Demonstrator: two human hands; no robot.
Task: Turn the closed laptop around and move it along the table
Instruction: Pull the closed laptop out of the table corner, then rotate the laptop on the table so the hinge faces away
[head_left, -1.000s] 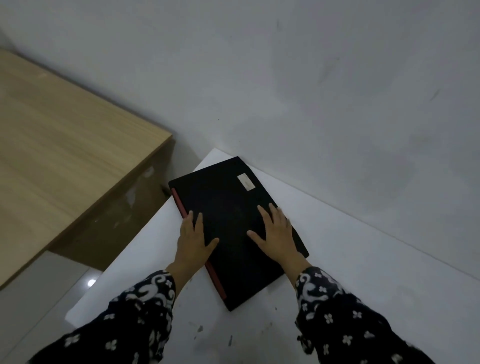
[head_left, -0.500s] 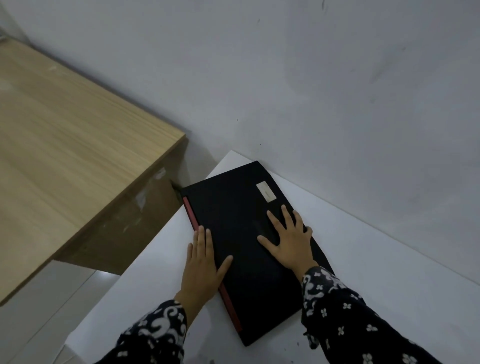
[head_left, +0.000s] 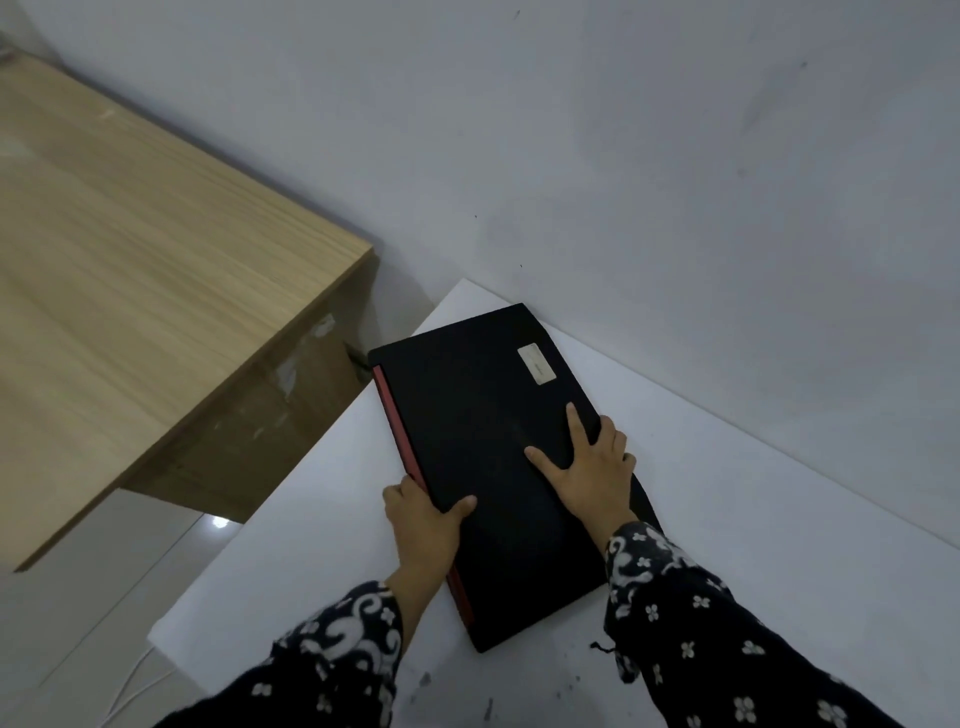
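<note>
Head view: the closed black laptop (head_left: 498, 457) lies flat on the white desk (head_left: 727, 545), set at a slant, its far corner close to the wall (head_left: 623, 156) and its red-trimmed edge facing left. A pale sticker (head_left: 536, 364) sits near the far end of the lid. The left hand (head_left: 423, 525) has its grip clamped on the red-trimmed long edge, thumb on top of the lid and fingers curled at the side. The right hand (head_left: 592, 467) is spread, palm down on the lid, its outer fingers wrapping over the right long edge. A wooden desk (head_left: 130, 260) stands to the left, apart from the white one, and a white cable (head_left: 130, 686) trails on the floor below. This looks like the start of the turn: both hands are set, and the laptop is not yet lifted. The next move likely calls for pivoting it flat, keeping the far corner off the wall, then sliding it along the free surface to the right.
</note>
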